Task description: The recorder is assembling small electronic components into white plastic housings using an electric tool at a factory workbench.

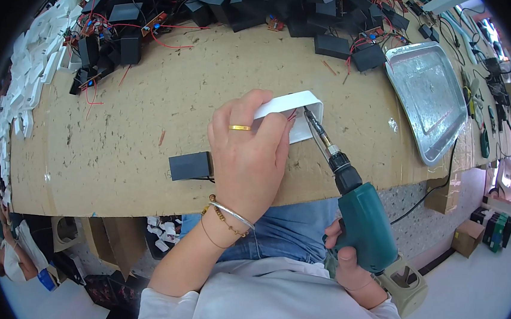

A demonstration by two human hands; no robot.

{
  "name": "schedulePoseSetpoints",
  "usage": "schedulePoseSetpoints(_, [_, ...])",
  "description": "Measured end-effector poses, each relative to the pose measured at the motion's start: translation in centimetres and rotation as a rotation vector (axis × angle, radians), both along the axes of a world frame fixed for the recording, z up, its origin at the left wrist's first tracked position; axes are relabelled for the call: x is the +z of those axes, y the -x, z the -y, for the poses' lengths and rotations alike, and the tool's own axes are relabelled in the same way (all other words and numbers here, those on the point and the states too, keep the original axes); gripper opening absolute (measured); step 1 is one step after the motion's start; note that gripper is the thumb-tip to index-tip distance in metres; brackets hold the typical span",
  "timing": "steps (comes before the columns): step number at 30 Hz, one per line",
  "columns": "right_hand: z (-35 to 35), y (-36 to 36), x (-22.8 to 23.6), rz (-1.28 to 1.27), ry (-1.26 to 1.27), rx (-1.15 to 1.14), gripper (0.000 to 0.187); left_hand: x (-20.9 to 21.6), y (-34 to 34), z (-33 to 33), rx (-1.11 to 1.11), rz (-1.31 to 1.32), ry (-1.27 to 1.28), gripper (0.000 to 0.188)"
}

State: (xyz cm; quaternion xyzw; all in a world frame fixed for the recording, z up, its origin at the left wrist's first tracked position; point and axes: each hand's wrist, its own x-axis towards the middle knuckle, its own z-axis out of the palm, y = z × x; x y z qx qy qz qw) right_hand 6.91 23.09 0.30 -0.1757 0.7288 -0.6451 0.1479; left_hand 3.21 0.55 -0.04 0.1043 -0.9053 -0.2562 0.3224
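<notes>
My left hand (244,152) is closed around a white plastic housing (291,103) above the near part of the table, its open side turned to the right. Thin red wires show inside it by my fingers. In my right hand (348,269) is the grip of a green pistol-shaped soldering gun (368,219), with a thin feed tube beside its metal tip. That tip reaches into the open side of the housing; what it touches there is hidden. A black box (190,166) with a dark lead lies left of my left wrist.
Black boxes (246,6) with red wires and small circuit boards are heaped along the far side. White plastic parts (32,64) pile up at the left edge. A metal tray (431,104) lies at right, beside hand tools and cables. The cardboard-covered tabletop (111,166) carries wire scraps.
</notes>
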Motion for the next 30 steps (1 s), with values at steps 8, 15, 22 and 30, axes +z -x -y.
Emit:
schedulePoseSetpoints(8, [0.37, 0.00, 0.06, 0.006, 0.012, -0.011, 0.044, 0.00, -0.02, 0.02, 0.003, 0.005, 0.006, 0.011])
schedulePoseSetpoints(15, [0.39, 0.07, -0.01, 0.007, 0.004, -0.012, 0.043, 0.00, -0.02, -0.03, 0.005, -0.002, -0.002, 0.011])
schedulePoseSetpoints(22, [0.34, 0.14, -0.11, -0.024, -0.006, -0.008, 0.044, -0.11, -0.01, 0.02, 0.004, -0.005, -0.003, 0.011])
schedulePoseSetpoints(30, [-0.05, -0.16, -0.19, 0.001, 0.005, -0.023, 0.046, 0.01, -0.01, 0.01, 0.004, -0.004, 0.001, 0.011])
